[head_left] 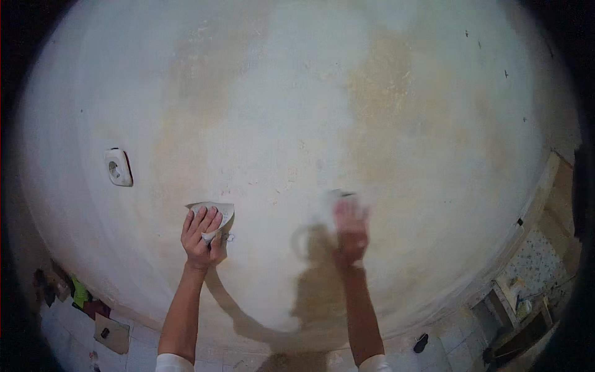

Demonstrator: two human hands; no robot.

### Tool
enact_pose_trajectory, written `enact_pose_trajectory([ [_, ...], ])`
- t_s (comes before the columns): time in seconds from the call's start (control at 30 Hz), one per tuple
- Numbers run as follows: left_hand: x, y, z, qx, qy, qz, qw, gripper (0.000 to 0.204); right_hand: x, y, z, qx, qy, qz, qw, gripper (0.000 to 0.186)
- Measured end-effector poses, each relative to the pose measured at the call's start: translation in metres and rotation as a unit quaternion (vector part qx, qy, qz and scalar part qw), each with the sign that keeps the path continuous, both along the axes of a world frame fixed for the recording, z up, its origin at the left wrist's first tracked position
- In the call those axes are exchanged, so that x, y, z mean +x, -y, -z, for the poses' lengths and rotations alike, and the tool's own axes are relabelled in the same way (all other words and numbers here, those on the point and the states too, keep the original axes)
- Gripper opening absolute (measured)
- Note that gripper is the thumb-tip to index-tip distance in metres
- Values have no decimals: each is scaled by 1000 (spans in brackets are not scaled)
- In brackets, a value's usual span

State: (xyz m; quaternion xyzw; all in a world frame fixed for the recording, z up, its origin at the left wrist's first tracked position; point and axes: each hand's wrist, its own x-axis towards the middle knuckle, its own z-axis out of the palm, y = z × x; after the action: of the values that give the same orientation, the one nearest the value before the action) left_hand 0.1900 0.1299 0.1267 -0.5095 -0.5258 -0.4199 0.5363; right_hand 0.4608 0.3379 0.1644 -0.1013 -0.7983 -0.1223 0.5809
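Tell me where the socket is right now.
In the head view, the socket is on the wall at the left, above and to the left of the left hand.

A brown sheet [116, 338] (dark object [105, 333] atop) lies below a white socket [118, 167].

Pale wall [279, 136] with yellowish stains, white socket [118, 168] at left, light tiled floor [451, 338] below, dim edges.

free wall [291, 124] stretches upward, one socket [118, 167] jutting at left.
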Motion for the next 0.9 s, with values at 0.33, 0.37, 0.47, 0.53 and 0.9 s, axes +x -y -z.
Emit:
enact_pose_trajectory([
  [0.33,4,1,1,-1,1,-3,1000,34,10,7,20,39,-42,11,998,60],
  [0.37,3,2,2,0,8,-1,1000,34,11,12,20,55,90,28,994,60],
  [0.47,2,0,3,1,12,2,1000,33,31,-10,-7,57,-114,45,991,60],
  [0.53,2,-5,3,-2,13,5,1000,33,29,-12,-13,33,-188,60,980,63],
  [0.9,-1,0,3,11,4,5,1000,33,20,-4,11,119,14,31,992,52],
])
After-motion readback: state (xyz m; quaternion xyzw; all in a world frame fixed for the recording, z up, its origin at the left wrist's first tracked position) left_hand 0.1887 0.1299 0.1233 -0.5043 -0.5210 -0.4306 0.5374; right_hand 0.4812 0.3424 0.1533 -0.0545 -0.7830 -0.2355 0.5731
